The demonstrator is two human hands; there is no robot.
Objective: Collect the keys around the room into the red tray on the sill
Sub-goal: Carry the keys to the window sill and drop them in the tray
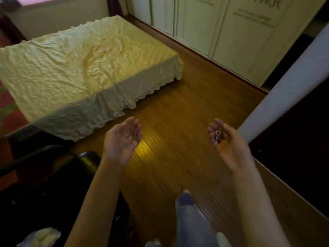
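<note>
Both palms face up over the wooden floor. My left hand (122, 139) cups a small bunch of silver keys (132, 135) on its curled fingers. In my right hand (226, 141) lies another set of metal keys (218, 135), resting across the fingers near the palm. The two hands are held apart at about the same height. No red tray and no sill with a tray show in this view.
A bed with a wrinkled pale yellow sheet (85, 68) fills the upper left. White wardrobe doors (231, 32) run along the far right. A dark chair (53, 184) stands at lower left, a dark desk edge (293, 157) at right. My leg and foot (186, 202) are below.
</note>
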